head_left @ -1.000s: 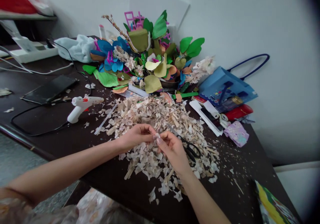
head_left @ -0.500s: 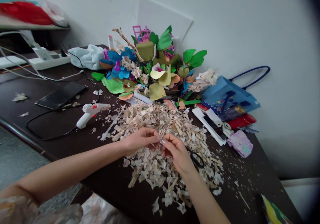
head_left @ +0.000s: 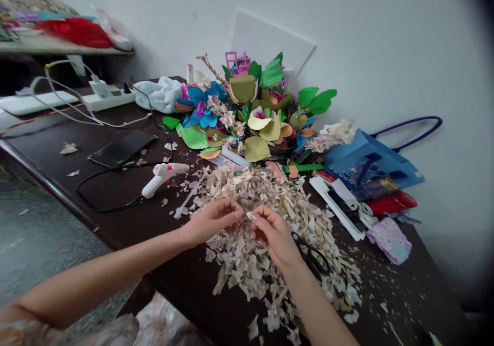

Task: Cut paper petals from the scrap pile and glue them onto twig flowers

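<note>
Left hand [head_left: 214,221]: curled over flake pile [head_left: 250,271], couldn't tell grasp
Right hand [head_left: 276,235]: pinched pale flake [head_left: 249,215] over flake pile
Scissors [head_left: 304,246]: lay on flake pile's right
Glue gun [head_left: 154,181]: left of flake pile

A craft workroom beside a plain pale wall.

Around the heap of pale scraps [head_left: 250,263] on the dark tabletop [head_left: 119,222] are the signs: a white glue gun [head_left: 152,184] to its left, black-handled scissors [head_left: 299,241] on its right side, colorful artificial flowers [head_left: 272,127] behind it. Far back left of the heap, a shelf [head_left: 65,48] carries blurred goods, perhaps more craft materials.
</note>
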{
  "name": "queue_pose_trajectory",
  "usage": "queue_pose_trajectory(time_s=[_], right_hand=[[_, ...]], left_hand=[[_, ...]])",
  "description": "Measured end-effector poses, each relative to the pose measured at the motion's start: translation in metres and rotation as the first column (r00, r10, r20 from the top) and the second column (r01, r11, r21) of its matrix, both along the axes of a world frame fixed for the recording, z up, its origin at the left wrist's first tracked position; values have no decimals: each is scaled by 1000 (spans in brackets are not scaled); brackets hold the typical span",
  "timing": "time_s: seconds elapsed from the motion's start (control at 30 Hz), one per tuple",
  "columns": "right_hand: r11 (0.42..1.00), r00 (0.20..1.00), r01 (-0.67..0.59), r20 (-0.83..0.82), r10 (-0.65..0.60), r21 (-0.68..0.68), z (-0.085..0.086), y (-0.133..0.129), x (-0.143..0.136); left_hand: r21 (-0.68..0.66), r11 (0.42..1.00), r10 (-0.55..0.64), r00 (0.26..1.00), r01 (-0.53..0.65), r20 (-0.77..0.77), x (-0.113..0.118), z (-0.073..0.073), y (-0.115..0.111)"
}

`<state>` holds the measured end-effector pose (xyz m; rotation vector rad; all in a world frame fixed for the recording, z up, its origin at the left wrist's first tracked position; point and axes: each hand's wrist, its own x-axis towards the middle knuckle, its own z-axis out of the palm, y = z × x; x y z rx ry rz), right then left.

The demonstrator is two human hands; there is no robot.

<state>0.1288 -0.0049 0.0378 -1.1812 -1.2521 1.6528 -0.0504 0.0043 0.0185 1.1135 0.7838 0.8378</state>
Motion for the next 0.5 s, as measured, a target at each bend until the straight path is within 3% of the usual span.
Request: queue_pose_trajectory(time_s=[0.1, 0.2, 0.23, 0.3, 0.37, 0.4, 0.43, 0.5], right_hand=[[999, 999, -38, 13, 38, -2, 0, 8, -6], [998, 997, -65, 29, 66, -24, -1, 19, -15], [997, 997, -72, 34, 73, -25, -2, 23, -19], [995, 994, -98, 42, 99, -19, -1, 32, -28], [990, 989, -138, 43, 139, -4, 2, 42, -39], [987, 987, -159, 38, 159, 7, 3, 48, -45], [984, 984, -177, 31, 176, 16, 5, 53, -51], [980, 980, -198, 20, 198, 30, 7, 64, -63]], left_hand=[[180, 980, 119, 978, -88, -169, -34, -2, -11], [392, 894, 368, 852, -214, -372, -75, -3, -24], [471, 840, 476, 781, -268, -404, -88, -4, -26], [648, 659, 712, 594, -382, -374, -112, -6, -28], [764, 492, 857, 387, -417, -341, -131, -9, -22], [785, 478, 871, 329, -394, -365, -139, -11, -16], [782, 510, 855, 313, -358, -414, -145, -14, -10], [714, 640, 761, 363, -284, -537, -155, -21, 3]])
